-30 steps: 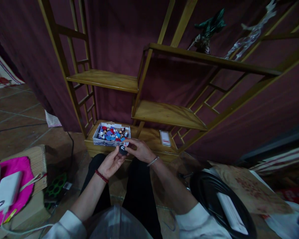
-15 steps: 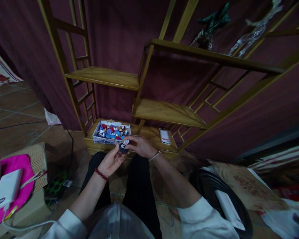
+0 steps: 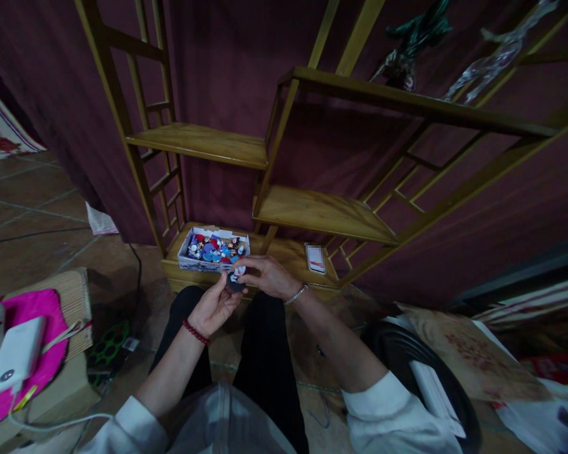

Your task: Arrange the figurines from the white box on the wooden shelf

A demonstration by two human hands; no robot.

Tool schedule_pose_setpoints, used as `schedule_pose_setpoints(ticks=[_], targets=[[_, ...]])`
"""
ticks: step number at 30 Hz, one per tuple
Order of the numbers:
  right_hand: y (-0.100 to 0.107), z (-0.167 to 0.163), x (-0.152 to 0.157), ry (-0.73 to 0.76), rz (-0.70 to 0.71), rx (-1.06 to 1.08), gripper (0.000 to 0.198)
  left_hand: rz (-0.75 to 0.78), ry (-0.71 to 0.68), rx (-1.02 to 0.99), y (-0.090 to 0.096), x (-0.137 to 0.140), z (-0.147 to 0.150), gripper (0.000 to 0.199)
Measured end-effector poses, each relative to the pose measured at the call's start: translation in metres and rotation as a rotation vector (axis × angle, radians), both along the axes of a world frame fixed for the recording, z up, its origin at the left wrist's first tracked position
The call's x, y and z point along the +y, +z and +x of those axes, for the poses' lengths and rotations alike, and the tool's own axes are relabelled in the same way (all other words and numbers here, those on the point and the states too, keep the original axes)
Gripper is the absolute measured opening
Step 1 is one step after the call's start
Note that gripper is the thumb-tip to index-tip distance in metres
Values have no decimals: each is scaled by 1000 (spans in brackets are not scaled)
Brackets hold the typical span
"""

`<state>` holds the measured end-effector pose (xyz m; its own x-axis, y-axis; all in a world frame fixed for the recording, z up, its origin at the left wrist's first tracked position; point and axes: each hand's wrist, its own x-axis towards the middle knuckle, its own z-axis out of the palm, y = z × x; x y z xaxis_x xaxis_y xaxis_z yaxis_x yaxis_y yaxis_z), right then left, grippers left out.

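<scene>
- Head view, clock read around the spot where both hands meet: the small dark piece [image 3: 235, 285], rounded and topped with a white part [image 3: 240, 271], sits between the fingers at the centre of that dial, above the person's knees.
- From my distant seat I see the left hand [image 3: 216, 307] at half past seven, palm turned up, its grip closed around the dark lower end.
- Right hand [image 3: 271, 278] at three o'clock; its grip looks pinched on the white part, though its own fingers hide the exact contact from me.
- At eleven o'clock, near the fingertips, I have the open box [image 3: 197, 263] on the shelf's bottom board [image 3: 291, 253], full of colourful small figures [image 3: 212, 253]. Whether the fingers touch its near corner, I cannot tell.
- Toward half past two lies a flat white object [image 3: 317, 260] on that same board, well apart from the piece.
- For good handling, I would let the left grip do the steadying, and the right work lightly with thumb and forefinger, since so small a thing could turn or slip under a hard squeeze.
- I would also favour wrists low and close to the box, so that a dropped piece has little way to fall.
</scene>
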<state>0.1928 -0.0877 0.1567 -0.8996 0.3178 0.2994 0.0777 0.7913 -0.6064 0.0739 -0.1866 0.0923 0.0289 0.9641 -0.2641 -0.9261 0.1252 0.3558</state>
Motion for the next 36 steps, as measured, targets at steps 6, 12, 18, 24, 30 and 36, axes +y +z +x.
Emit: schedule_pose_setpoints(ticks=[6, 12, 18, 24, 30, 36], targets=[[-2, 2, 0, 7, 26, 19, 23, -31, 24, 23, 0, -1, 1, 20], [-1, 3, 1, 9, 27, 27, 24, -7, 32, 26, 2, 0, 4, 21], [-2, 4, 2, -12, 36, 12, 25, 16, 47, 31, 2, 1, 6, 20], [-4, 5, 2, -40, 18, 17, 24, 42, 51, 54, -1, 1, 6, 21], [-5, 7, 1, -49, 12, 26, 25, 76, 63, 56, -5, 2, 7, 21], [-7, 7, 0, -80, 7, 34, 24, 56, 89, 64, -4, 2, 9, 20]])
